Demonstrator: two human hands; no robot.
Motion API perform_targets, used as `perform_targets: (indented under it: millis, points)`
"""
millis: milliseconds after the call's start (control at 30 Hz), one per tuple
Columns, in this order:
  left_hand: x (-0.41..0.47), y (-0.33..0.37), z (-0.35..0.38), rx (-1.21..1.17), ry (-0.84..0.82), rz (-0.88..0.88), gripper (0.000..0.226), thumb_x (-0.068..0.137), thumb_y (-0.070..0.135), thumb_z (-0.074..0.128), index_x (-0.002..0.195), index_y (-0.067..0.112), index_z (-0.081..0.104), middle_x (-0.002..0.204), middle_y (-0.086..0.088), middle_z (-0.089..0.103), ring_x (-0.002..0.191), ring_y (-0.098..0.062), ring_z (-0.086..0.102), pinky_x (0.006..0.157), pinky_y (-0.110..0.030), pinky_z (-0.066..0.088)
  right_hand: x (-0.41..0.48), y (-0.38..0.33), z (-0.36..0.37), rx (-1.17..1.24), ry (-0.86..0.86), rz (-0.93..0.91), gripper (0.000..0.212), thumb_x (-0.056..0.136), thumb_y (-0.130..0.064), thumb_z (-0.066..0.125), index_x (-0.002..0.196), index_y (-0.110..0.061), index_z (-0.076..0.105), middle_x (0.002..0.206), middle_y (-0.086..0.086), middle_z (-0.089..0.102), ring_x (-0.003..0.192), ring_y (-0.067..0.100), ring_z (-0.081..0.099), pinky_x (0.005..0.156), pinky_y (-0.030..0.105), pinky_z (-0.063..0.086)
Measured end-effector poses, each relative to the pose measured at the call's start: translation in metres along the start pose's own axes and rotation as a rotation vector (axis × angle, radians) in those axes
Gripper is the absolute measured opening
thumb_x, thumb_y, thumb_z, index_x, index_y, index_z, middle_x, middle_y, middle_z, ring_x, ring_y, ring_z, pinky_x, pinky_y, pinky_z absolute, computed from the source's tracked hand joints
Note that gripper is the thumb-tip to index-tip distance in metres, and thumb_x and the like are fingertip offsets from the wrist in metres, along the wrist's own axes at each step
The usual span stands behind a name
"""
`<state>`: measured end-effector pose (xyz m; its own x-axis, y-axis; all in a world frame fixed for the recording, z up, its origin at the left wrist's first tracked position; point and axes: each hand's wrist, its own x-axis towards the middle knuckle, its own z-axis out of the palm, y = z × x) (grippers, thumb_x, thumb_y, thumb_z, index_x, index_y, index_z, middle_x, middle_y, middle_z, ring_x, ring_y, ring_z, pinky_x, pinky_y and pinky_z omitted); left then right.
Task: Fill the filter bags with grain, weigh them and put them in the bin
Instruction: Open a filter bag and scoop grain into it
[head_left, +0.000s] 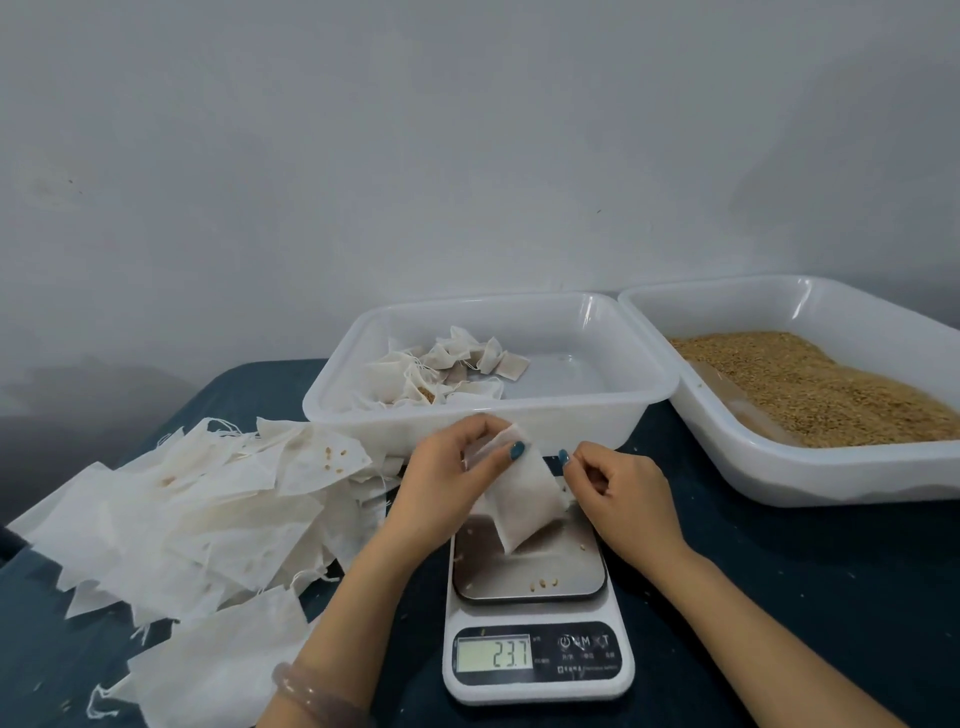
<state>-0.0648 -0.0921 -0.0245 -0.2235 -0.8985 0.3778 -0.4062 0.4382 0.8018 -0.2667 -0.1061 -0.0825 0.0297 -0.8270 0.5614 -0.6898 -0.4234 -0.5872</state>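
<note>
One bag (524, 499) at weighing.
Your left hand (441, 483) pinched it; right hand (623, 493) curled, hold unclear; next, lift to bin (571, 426) beyond.

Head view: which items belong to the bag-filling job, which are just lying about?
Job: filter bag pinched by left hand, scale, bin with filled bags, grain tray, pile of empty bags.
Lying about: stray grains on the scale plate, bracelet.
</note>
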Motion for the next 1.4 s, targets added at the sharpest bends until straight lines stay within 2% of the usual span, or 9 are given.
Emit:
perform_targets:
  millis: [133,300,433,500,667,933,1067,1200,1400]
  points:
    - [0.028,0.016,-0.016,0.003,0.150,0.041,0.027,0.092,0.005,0.066,0.094,0.032,0.067,0.094,0.016,0.068,0.077,0.004,0.055,0.068,-0.010,0.041,0.001,0.002,0.000,-0.004,0.025,-0.007,0.046,0.094,-0.030,0.056,0.055,-0.032,0.031,0.049,-0.008,0.041,0.048,0.014,0.036,0.046,0.024,0.027]
    - [0.074,0.027,-0.045,0.141,0.314,0.044,0.042,0.090,-0.005,0.053,0.090,0.036,0.065,0.087,0.020,0.064,0.081,0.003,0.058,0.068,-0.011,0.047,0.000,0.002,-0.001,-0.014,0.022,-0.006,0.046,0.093,-0.029,0.057,0.055,-0.033,0.031,0.052,-0.011,0.045,0.049,0.012,0.039,0.047,0.019,0.024]
    - [0.096,0.017,-0.048,0.293,0.170,0.015,0.043,0.090,-0.004,0.055,0.079,0.035,0.071,0.086,0.016,0.069,0.090,-0.009,0.067,0.070,-0.016,0.051,0.000,0.001,0.000,-0.025,0.012,-0.023,0.048,0.094,-0.025,0.060,0.056,-0.035,0.032,0.051,-0.012,0.045,0.048,0.011,0.040,0.046,0.018,0.024]
    - [0.097,0.006,-0.048,0.420,0.063,0.008,0.036,0.091,-0.002,0.058,0.081,0.027,0.076,0.090,0.009,0.072,0.093,-0.012,0.067,0.071,-0.012,0.047,0.000,0.001,-0.001,-0.021,0.013,-0.024,0.049,0.094,-0.024,0.061,0.056,-0.035,0.032,0.048,-0.011,0.042,0.048,0.012,0.040,0.046,0.019,0.025]
    - [0.085,-0.009,-0.050,0.646,-0.210,-0.106,0.033,0.096,0.003,0.050,0.094,0.023,0.076,0.102,0.000,0.073,0.098,-0.017,0.065,0.090,-0.030,0.049,0.000,0.000,-0.002,-0.019,0.022,-0.026,0.050,0.093,-0.024,0.061,0.055,-0.036,0.030,0.053,-0.015,0.047,0.050,0.011,0.041,0.046,0.020,0.023]
    - [0.049,0.004,-0.046,0.953,0.036,-0.043,0.028,0.099,0.013,0.044,0.120,0.025,0.059,0.118,0.006,0.062,0.109,-0.020,0.056,0.080,-0.039,0.049,0.000,-0.001,-0.002,-0.030,0.018,-0.020,0.046,0.094,-0.028,0.058,0.055,-0.033,0.033,0.054,-0.013,0.047,0.049,0.010,0.041,0.046,0.018,0.025]
    - [0.020,0.007,-0.079,1.221,0.293,-0.265,0.021,0.093,0.017,0.055,0.114,0.016,0.055,0.113,-0.006,0.056,0.107,-0.028,0.054,0.068,-0.036,0.041,-0.001,0.000,-0.002,-0.012,0.018,-0.010,0.041,0.093,-0.028,0.058,0.057,-0.028,0.040,0.052,-0.011,0.046,0.050,0.011,0.041,0.046,0.019,0.028]
    - [0.003,0.000,-0.104,1.250,0.188,-0.592,0.032,0.097,0.035,0.055,0.115,0.009,0.052,0.115,-0.010,0.057,0.109,-0.031,0.054,0.072,-0.035,0.036,0.000,-0.001,-0.001,-0.013,0.007,0.006,0.037,0.093,-0.031,0.056,0.059,-0.025,0.042,0.050,-0.009,0.045,0.050,0.014,0.041,0.048,0.024,0.033]
    - [0.000,-0.007,-0.106,1.250,0.252,-0.617,0.016,0.096,0.027,0.054,0.100,0.013,0.062,0.079,-0.002,0.049,0.075,-0.026,0.048,0.065,-0.030,0.033,0.000,0.000,-0.002,-0.016,0.012,-0.007,0.039,0.093,-0.030,0.057,0.058,-0.027,0.041,0.047,-0.009,0.042,0.049,0.013,0.042,0.047,0.022,0.032]
